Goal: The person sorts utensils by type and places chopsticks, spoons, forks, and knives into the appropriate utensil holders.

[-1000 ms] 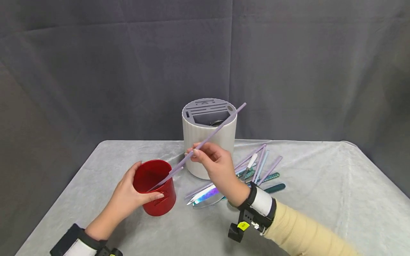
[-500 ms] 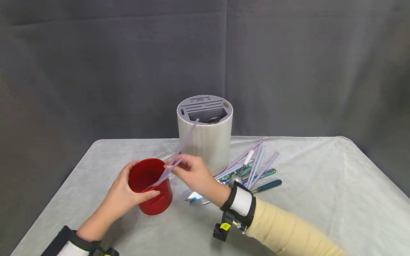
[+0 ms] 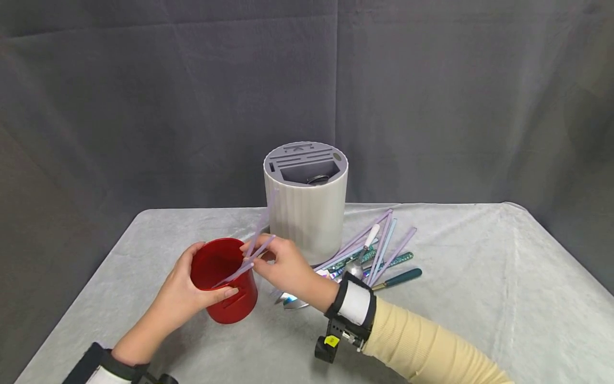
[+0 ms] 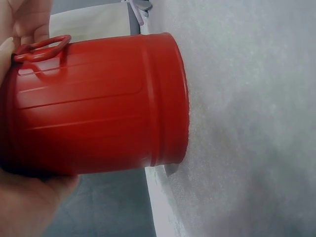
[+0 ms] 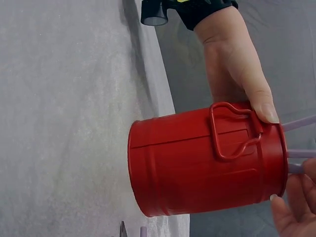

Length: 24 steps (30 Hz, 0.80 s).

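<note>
A red metal pail with small wire handles stands on the grey cloth, tilted a little in the head view. My left hand grips it at the rim, thumb across the near side. Several lilac drinking straws stick out of its mouth. At the right of the rim, my right hand pinches a lilac straw, its upper end blurred and pointing up, its lower end down toward the pail's mouth. Other straws cross right at these fingertips.
Behind the hands stands a white ribbed utensil holder with a grey slotted top. A pile of lilac and pale blue straws, spoons and a green-handled utensil lies to the right, partly behind the right forearm.
My right hand has moved left and down to the pail's rim, and the long straw it pinches has swung from slanting rightward to nearly upright. The left hand keeps its grip on the pail.
</note>
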{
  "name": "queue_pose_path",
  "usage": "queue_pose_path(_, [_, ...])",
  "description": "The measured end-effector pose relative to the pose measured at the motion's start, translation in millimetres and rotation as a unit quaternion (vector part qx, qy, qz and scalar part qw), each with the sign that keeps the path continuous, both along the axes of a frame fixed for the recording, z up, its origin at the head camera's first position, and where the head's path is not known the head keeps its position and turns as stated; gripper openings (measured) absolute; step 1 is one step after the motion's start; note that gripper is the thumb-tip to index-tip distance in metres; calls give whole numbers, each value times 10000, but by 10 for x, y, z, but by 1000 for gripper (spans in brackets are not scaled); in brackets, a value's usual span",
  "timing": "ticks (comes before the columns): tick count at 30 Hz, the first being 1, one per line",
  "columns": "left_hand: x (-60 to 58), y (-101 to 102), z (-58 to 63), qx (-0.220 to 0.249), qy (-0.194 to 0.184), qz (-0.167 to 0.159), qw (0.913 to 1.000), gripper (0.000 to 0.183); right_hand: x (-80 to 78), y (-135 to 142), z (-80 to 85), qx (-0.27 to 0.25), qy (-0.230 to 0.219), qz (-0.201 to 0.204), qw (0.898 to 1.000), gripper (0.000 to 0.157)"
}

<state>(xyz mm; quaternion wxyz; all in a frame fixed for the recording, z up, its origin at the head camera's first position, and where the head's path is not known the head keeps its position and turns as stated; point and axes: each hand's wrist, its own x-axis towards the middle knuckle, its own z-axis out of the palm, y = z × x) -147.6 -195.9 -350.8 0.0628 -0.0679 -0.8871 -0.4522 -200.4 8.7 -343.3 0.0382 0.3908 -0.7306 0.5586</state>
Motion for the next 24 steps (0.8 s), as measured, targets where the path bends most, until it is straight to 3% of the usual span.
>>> queue_pose_path(14, [3, -17, -4, 112, -94, 51, 9999, 95, 16, 96, 18, -1, -167, 167, 9997, 23])
queue_pose_path(18, [-5, 11, -16, 192, -97, 48, 9998, 95, 8, 440, -22, 195, -3, 133, 9997, 23])
queue_pose_path(24, [18, 10, -4, 228, -158, 104, 9996, 96, -99, 1189, -81, 1247, 423, -536, 9898, 14])
